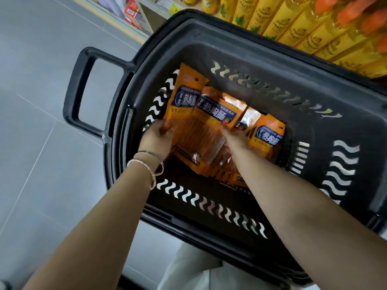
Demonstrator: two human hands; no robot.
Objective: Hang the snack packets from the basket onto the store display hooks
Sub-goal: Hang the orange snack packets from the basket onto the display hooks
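Pick-up step in hand. The snack packets (209,120) lie in the basket (209,28). The left hand (156,139) grips the stack's edge; the right hand (235,136) touches the other side, grip unclear. Next: lift clear and locate the display hooks, none visible.

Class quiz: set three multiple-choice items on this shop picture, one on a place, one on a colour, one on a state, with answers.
1. Where do the snack packets lie? A on the floor; B on hooks; C in the basket.
2. What colour is the basket? A black; B red; C white.
3. What are the left hand and right hand doing? A hanging idle; B touching the packets; C gripping the handle.
Answers: 1 C, they rest within its walls; 2 A, rim and walls are black; 3 B, both reach onto the packets.
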